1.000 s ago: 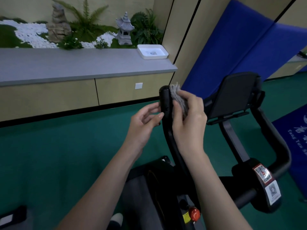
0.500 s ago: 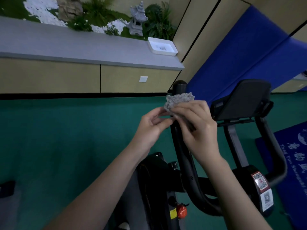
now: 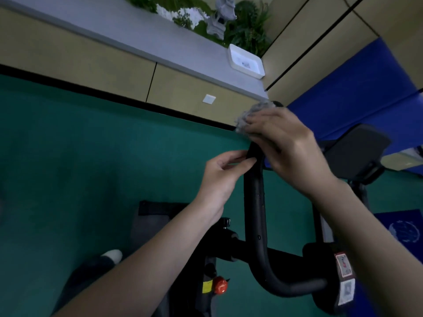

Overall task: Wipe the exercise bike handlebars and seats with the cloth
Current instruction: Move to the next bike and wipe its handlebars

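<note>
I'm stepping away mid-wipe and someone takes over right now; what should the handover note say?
Right hand: holds the grey cloth pressed on the top end of the near handlebar.
Left hand: fingertips touch that bar just below, holding nothing.
Done: cannot tell how much is wiped.
Left: likely the rest of this bar, the other handlebar, and the seats (out of view).

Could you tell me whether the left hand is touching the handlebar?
Touching. The head view shows the left hand with fingertips against the handlebar, no gap.
</note>
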A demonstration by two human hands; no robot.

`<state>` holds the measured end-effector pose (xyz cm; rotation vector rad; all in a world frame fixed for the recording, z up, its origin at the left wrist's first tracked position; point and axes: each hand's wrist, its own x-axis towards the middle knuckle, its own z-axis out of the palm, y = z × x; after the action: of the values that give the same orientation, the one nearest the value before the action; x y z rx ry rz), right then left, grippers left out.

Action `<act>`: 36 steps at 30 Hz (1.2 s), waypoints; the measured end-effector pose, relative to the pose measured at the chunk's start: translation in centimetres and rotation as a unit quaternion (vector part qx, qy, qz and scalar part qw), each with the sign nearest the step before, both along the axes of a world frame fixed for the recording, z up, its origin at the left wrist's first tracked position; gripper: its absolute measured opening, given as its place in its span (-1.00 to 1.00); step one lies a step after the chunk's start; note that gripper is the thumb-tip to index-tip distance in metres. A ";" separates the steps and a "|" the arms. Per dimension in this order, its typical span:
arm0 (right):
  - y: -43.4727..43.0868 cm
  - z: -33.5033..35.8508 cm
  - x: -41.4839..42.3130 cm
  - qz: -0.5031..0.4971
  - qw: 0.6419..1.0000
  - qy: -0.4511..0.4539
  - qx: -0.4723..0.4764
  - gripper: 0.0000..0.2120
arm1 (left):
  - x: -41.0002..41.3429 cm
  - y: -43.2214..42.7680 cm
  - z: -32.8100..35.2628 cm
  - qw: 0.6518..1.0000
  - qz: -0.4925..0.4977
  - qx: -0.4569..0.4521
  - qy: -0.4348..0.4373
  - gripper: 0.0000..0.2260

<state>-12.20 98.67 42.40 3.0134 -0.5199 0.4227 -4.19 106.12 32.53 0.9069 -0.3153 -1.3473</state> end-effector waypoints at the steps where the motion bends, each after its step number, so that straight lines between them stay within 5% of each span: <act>1: 0.0 0.0 0.1 0.009 1.000 0.027 0.006 -0.88 | -0.1 0.1 0.0 1.000 -0.001 0.001 0.004 -0.87; 12: 0.6 1.0 0.7 0.043 0.979 0.188 0.069 -0.84 | -1.1 1.0 -0.8 0.997 0.010 0.004 0.072 -0.88; 20: 0.7 0.9 1.3 0.038 0.975 0.216 0.032 -0.85 | -1.1 0.9 -0.7 0.997 0.012 0.007 0.079 -0.85; 29: 1.7 -1.0 -0.1 -0.047 0.998 -0.030 -0.008 -0.83 | -0.4 0.8 -0.1 0.999 -0.011 0.009 0.033 -0.85; 33: 1.4 -1.7 1.5 -0.173 0.954 -0.239 -0.047 -0.80 | 0.3 0.6 0.2 0.999 -0.029 0.004 -0.027 -0.83; 36: 2.8 -3.0 2.0 -0.219 0.929 -0.296 -0.041 -0.77 | 0.8 0.5 0.3 0.997 -0.041 -0.001 -0.060 -0.79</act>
<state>-10.17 101.43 39.37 2.5273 -1.1365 1.2745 -3.40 106.57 32.85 0.9830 -0.4506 -1.3710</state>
